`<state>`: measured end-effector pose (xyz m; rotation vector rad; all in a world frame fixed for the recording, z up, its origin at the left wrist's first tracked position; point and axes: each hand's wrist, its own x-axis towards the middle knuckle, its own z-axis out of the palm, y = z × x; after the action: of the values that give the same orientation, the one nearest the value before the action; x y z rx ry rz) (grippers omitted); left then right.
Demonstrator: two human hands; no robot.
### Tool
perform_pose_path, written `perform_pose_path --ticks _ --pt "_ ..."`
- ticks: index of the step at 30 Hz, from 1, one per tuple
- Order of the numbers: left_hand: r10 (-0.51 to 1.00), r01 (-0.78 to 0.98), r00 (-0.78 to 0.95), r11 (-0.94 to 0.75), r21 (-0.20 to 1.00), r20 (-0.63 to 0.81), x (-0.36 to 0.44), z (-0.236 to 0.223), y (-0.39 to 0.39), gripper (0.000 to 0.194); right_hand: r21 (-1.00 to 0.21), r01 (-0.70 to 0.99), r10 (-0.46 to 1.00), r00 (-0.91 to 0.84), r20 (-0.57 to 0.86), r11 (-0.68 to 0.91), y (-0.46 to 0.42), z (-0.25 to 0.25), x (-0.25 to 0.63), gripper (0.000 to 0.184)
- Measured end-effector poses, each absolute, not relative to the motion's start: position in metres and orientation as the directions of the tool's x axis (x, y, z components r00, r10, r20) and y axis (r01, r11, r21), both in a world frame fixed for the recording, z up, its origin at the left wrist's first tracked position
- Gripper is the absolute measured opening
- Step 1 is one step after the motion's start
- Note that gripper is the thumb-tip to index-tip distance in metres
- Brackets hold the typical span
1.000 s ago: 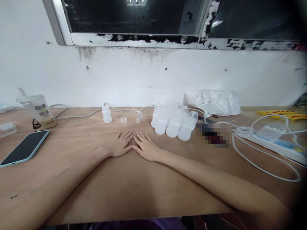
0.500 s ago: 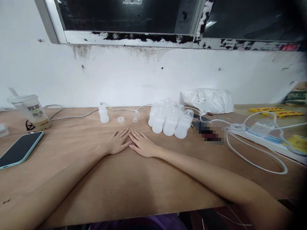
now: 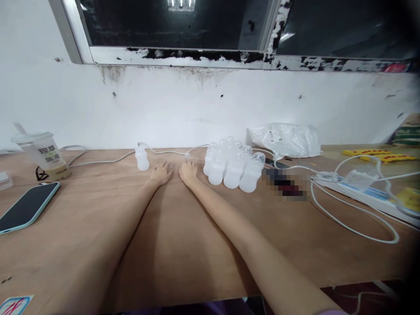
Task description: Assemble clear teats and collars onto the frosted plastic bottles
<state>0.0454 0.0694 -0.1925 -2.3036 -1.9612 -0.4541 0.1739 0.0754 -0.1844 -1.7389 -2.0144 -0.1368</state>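
Note:
My left hand (image 3: 162, 173) is over the spot of a small white bottle ring (image 3: 169, 166), its fingers curled around the ring and hiding most of it. To its right, my right hand (image 3: 188, 171) has its fingers closed about a clear bottle cap (image 3: 187, 155), of which only the top shows. Both palms face down, close to the wooden table. A small white bottle body (image 3: 142, 159) stands upright, without a cap, just left of my left hand. Several white baby bottles (image 3: 233, 169) with clear domed caps are grouped to the right of my right hand.
On the left are a drink cup (image 3: 52, 157) with a straw and a phone (image 3: 29, 205). A plastic bag (image 3: 285, 139) lies against the wall. A power strip (image 3: 357, 188) and looping white cables (image 3: 354, 236) occupy the right. A blurred-out patch hides something beside the bottles.
My hands were lying flat with their fingertips touching. They have moved forward and apart, the left to the white ring and the right to the clear cap, with fingers curled.

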Motion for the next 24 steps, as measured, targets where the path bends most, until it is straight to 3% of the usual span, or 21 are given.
perform_pose_path --ticks 12,15,24 --pt "0.855 0.913 0.339 -0.4 0.083 0.393 0.061 -0.189 -0.011 0.035 -0.097 0.861 0.802 -0.416 0.429 0.499 0.011 -0.183 0.207 0.023" --pt "0.809 0.849 0.434 -0.515 0.121 0.397 0.065 -0.188 -0.028 0.03 -0.065 0.796 0.733 -0.517 0.443 0.601 -0.016 -0.184 0.226 0.02" --pt "0.791 0.803 0.483 -0.571 0.171 0.374 0.062 -0.185 -0.031 0.026 -0.056 0.834 0.762 -0.471 0.445 0.548 -0.028 -0.187 0.237 0.027"
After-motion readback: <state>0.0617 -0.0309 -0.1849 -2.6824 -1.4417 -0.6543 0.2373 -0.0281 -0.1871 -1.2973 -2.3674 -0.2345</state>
